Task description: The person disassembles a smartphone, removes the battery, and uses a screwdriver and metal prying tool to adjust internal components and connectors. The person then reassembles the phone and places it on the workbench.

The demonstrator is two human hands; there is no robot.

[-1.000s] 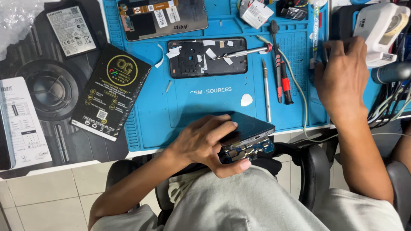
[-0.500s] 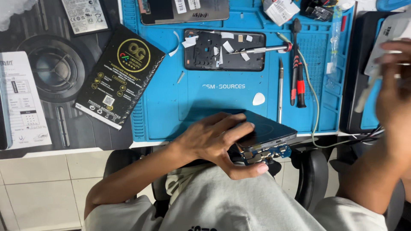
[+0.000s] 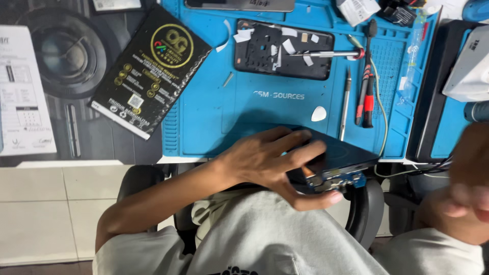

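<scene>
The dark phone point(image 3: 333, 153) is sitting at the near edge of the blue work mat point(image 3: 214, 127), overhanging the tabletop above the person's lap, and the left hand point(image 3: 275, 163) is clamping it, fingers spread over its top and thumb underneath. Its lower end is showing a blue circuit board with connectors, so the device appears to be already opened and part-way through being worked on (a separated black back panel point(image 3: 282, 48) is lying farther up the mat). A white pick point(image 3: 319, 113), a thin metal tool point(image 3: 346, 104) and red-handled tweezers point(image 3: 368, 97) are lying untouched beside it. The right hand point(image 3: 471, 188) is blurring at the frame's edge; I cannot tell whether its grip is apart or together.
</scene>
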